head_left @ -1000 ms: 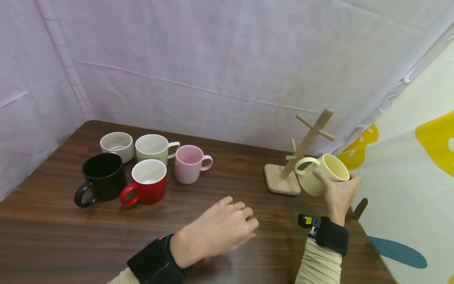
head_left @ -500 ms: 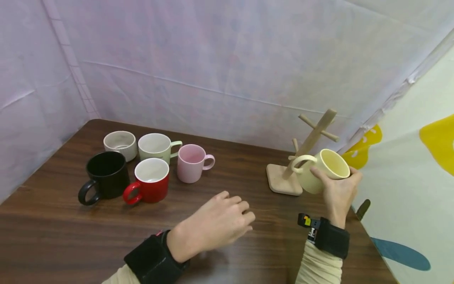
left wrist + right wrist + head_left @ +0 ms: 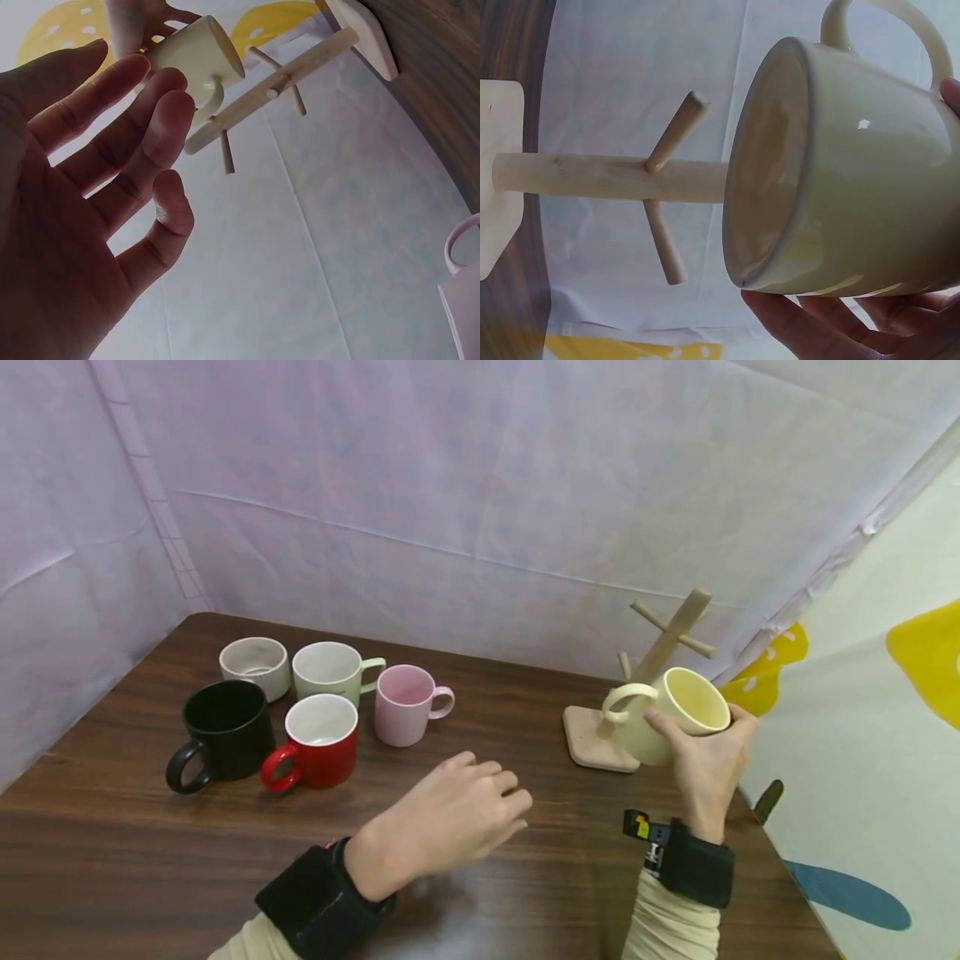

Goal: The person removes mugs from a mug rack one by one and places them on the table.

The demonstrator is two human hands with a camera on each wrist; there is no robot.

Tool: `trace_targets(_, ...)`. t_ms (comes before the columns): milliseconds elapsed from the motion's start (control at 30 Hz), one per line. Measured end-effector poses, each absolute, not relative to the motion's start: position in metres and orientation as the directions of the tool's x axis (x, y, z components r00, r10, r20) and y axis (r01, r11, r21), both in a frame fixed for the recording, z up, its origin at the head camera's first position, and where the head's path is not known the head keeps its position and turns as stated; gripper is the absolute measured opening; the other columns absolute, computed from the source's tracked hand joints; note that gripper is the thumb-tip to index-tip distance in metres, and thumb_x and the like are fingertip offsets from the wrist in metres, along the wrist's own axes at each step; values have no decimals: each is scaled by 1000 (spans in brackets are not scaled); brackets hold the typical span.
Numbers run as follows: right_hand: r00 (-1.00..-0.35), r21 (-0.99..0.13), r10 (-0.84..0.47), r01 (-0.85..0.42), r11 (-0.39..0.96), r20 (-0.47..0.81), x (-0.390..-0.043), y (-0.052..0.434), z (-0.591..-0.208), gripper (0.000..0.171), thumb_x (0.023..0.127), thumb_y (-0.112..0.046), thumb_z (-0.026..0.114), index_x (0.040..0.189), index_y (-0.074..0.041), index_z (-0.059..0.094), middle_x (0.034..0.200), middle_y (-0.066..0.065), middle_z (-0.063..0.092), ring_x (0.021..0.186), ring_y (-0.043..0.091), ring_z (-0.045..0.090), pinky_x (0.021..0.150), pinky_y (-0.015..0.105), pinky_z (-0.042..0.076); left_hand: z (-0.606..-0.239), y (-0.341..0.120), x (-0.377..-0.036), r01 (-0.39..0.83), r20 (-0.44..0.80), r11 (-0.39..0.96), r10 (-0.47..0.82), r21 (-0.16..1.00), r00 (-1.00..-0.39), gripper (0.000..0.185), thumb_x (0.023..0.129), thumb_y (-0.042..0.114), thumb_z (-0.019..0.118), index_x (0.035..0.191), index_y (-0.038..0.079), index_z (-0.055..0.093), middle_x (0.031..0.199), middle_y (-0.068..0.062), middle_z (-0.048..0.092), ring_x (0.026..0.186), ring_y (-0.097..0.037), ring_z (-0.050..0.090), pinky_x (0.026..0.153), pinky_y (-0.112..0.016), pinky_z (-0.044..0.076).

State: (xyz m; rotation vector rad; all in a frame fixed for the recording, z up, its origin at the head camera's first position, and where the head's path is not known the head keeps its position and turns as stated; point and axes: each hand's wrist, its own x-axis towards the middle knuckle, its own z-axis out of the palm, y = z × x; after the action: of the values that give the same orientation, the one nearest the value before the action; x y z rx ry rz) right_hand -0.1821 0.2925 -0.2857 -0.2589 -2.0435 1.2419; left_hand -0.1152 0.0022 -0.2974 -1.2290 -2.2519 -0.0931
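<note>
My right hand (image 3: 708,768) grips a pale yellow mug (image 3: 641,737) by its body, thumb on the near side and fingers round the far side. The mug is tilted, its mouth facing up and right and its handle pointing left. In the head view it overlaps the post of a wooden mug tree (image 3: 667,643), whose pegs carry nothing. The right wrist view shows the mug's bottom (image 3: 769,165) turned toward the tree. My left hand (image 3: 450,818) hovers over the table, fingers loosely bent; its palm (image 3: 52,247) holds nothing in the left wrist view.
At the left of the brown table (image 3: 150,868) stand a black mug (image 3: 232,739), a red mug (image 3: 326,756), a pink mug (image 3: 401,714), a pale green mug (image 3: 322,681) and a grey-white cup (image 3: 266,681). A white curtain (image 3: 450,485) hangs behind.
My right hand has carried the yellow mug a little left and up, so its handle now lies farther left, over the stand's base. My left hand has drifted slightly left and up.
</note>
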Motion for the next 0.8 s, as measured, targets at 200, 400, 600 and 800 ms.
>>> trace_targets(200,-722,-829,490,-207,519,488,-180,289,-285,84,70,-17,93,133,5,42,120,10,55,103,14,52,86,27,43,-295,-1,-119,788,525,586,739,-190,-423,15,94,32,72,91,17,69,85,5,66,80,-15,65,66,-29,47)
trace_targets(400,-743,-830,463,-220,513,483,-176,285,-281,84,72,-17,92,135,5,41,121,9,54,103,14,51,85,26,42,-292,-4,-123,778,548,605,713,-169,-437,15,94,30,73,90,16,68,85,4,66,79,-16,66,66,-29,48)
trace_targets(600,-760,-826,429,-243,509,488,-174,281,-279,83,73,-16,91,136,5,41,120,9,54,103,14,51,84,26,43,-290,-8,-126,777,567,614,692,-136,-448,15,94,29,73,90,15,68,84,3,66,78,-17,66,64,-29,47)
trace_targets(800,-765,-812,395,-276,514,510,-174,278,-278,82,72,-12,91,134,7,42,119,12,55,103,16,53,83,26,43,-291,-14,-127,782,598,618,659,-82,-457,14,93,26,75,89,14,68,82,4,65,76,-16,65,64,-30,47)
